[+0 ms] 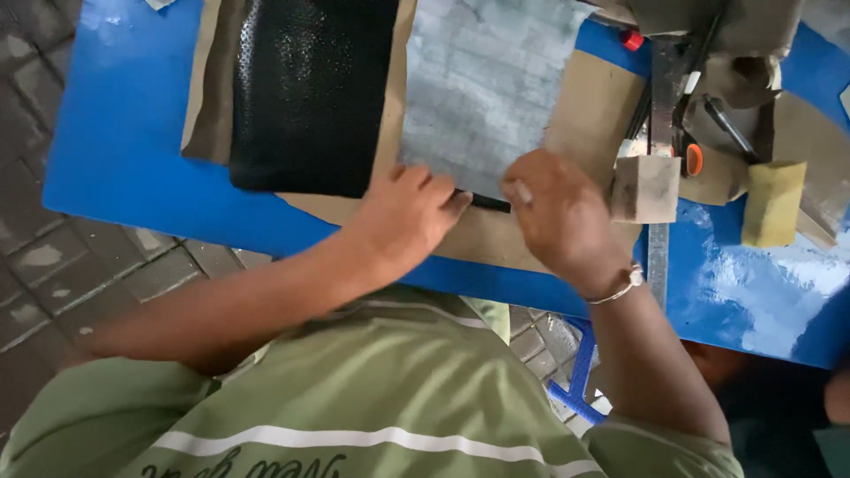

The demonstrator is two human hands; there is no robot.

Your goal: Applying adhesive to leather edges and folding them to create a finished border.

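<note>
While both wrists bend down over the grey sheet (482,88), left hand (407,217) and right hand (558,217) each pinch the black strip (487,203).

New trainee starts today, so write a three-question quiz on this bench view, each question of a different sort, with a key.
1. True or false: both hands touch the thin black strip.
2. What lies nearest the right hand, on its outer side?
A. a yellow sponge
B. a pale block
C. a black textured sheet
3. Fill in: the grey sheet rests on brown ____, on the blue table.

Key:
1. True: the left hand holds one end and the right hand the other.
2. B, the pale block; the yellow sponge lies farther out.
3. Cardboard.
</note>
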